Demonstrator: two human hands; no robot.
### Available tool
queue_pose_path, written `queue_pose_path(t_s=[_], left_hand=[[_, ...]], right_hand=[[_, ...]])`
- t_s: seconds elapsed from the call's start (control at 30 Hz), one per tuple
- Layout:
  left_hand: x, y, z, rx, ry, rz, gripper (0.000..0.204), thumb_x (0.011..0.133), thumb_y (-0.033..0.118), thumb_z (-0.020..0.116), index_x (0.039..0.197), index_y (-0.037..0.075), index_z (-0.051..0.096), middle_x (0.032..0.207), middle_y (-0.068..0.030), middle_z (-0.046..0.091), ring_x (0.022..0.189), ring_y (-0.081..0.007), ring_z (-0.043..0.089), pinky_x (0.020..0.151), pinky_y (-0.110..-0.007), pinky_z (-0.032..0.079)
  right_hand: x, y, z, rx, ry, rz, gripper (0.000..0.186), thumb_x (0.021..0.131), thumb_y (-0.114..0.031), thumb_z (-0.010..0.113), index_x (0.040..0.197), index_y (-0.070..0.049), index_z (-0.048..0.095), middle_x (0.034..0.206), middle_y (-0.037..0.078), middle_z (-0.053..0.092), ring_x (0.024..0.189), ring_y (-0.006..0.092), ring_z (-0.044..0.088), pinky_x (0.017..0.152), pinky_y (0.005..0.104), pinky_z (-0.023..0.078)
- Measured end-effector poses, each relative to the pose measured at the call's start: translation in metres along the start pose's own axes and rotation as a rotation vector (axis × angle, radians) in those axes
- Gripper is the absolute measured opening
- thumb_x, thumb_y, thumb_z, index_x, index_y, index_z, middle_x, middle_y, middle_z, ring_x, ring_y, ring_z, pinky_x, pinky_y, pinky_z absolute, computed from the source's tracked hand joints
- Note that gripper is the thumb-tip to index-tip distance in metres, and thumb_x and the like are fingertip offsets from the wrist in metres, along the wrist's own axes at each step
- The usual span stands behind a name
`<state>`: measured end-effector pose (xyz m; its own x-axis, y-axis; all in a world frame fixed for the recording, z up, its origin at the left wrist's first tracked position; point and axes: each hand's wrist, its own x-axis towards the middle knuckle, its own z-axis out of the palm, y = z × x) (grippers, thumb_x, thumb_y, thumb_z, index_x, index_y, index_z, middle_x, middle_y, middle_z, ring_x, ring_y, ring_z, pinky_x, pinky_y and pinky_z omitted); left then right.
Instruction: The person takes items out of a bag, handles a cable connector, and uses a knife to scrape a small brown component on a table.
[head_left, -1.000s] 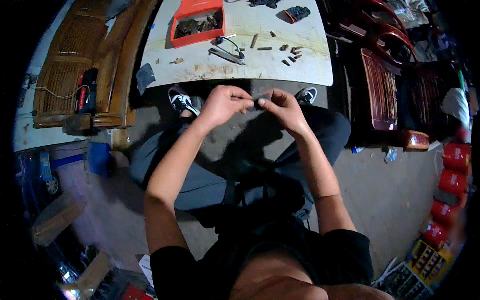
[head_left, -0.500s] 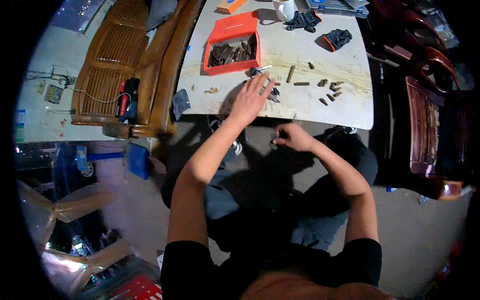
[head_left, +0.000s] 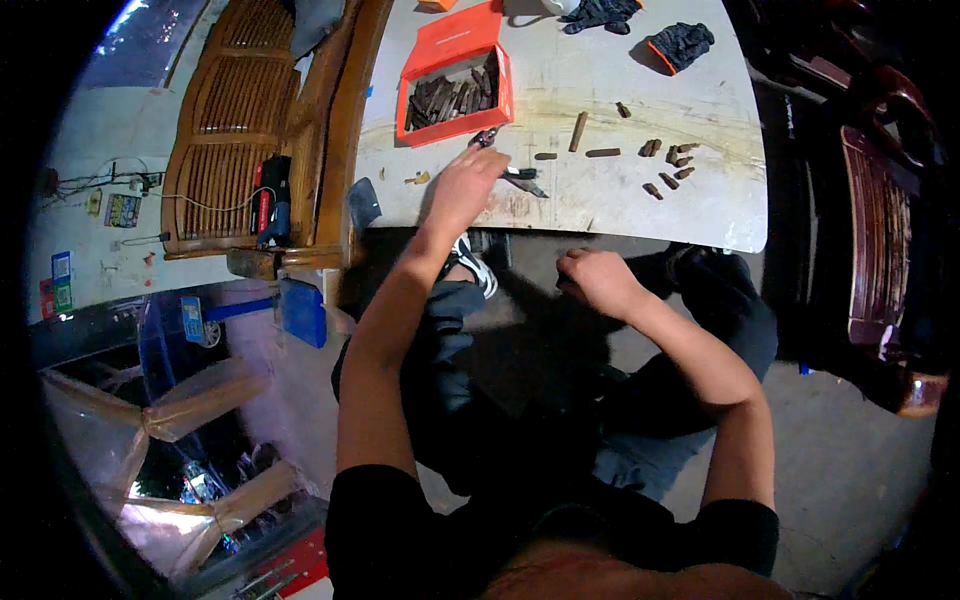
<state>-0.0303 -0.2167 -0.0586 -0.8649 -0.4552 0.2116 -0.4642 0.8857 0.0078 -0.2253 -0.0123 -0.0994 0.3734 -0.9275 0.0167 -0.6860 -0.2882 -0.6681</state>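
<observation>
Silvery tool (head_left: 535, 188) lies nearer me than the red box (head_left: 460, 129), toward its right corner. Just below the box, my left hand (head_left: 466, 190) reaches beside the tool; I can't tell whether it grips anything. I judge the tool stiff, light, perhaps slick, best held by its dark part (head_left: 519, 174). Right of the box and nearer me, my right hand (head_left: 604, 280) curls, its hold hidden.

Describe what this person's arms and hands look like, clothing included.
Short, plain black fabric sleeves end above the elbows; the forearms are bare. The left hand and right hand are ungloved, with no watch or bracelet visible.
</observation>
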Motion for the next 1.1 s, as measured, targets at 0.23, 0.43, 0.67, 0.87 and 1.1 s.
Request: queue_pose_path(t_s=[0.23,0.43,0.67,0.87,1.1], left_hand=[[0.022,0.029,-0.080,-1.057,0.305,-0.566,0.029,0.103,0.017,0.044,0.121,-0.001,0.057,0.112,-0.0112,0.067,0.104,-0.0200,0.066,0.088,-0.035,0.052],[0.030,0.082,-0.138,-1.491,0.389,-0.611,0.033,0.104,0.021,0.043,0.119,-0.007,0.053,0.115,-0.0214,0.062,0.106,-0.0286,0.064,0.097,-0.039,0.050],[0.034,0.118,-0.134,-1.681,0.375,-0.667,0.033,0.103,0.023,0.046,0.119,-0.005,0.053,0.113,-0.0198,0.062,0.109,-0.0289,0.063,0.098,-0.039,0.050],[0.031,0.135,-0.126,-1.797,0.338,-0.704,0.033,0.103,0.023,0.045,0.121,-0.004,0.054,0.116,-0.0186,0.062,0.110,-0.0275,0.062,0.100,-0.039,0.049],[0.027,0.129,-0.126,-1.783,0.369,-0.815,0.030,0.101,0.016,0.047,0.124,-0.003,0.052,0.119,-0.0196,0.062,0.110,-0.0271,0.062,0.098,-0.038,0.050]], right_hand=[[0.005,-0.008,-0.024,0.287,0.156,0.074,0.021,0.081,-0.019,0.069,0.085,-0.001,0.059,0.081,0.016,0.063,0.075,0.0357,0.061,0.064,0.0428,0.049],[0.011,-0.002,-0.047,1.220,0.259,0.078,0.023,0.085,-0.017,0.064,0.103,-0.004,0.058,0.085,0.003,0.060,0.072,0.0127,0.054,0.063,0.0280,0.044],[-0.005,-0.037,-0.087,1.562,0.097,0.115,0.045,0.093,-0.040,0.063,0.119,-0.003,0.056,0.079,0.000,0.056,0.058,0.0049,0.044,0.051,0.0197,0.031],[-0.005,-0.027,-0.075,1.436,0.033,0.169,0.033,0.091,-0.036,0.066,0.096,-0.004,0.063,0.073,-0.002,0.058,0.058,0.0036,0.044,0.051,0.0196,0.032],[-0.006,-0.029,-0.080,1.288,0.099,0.259,0.027,0.087,-0.027,0.073,0.096,-0.003,0.066,0.077,-0.002,0.061,0.068,0.0055,0.053,0.060,0.0202,0.040]])
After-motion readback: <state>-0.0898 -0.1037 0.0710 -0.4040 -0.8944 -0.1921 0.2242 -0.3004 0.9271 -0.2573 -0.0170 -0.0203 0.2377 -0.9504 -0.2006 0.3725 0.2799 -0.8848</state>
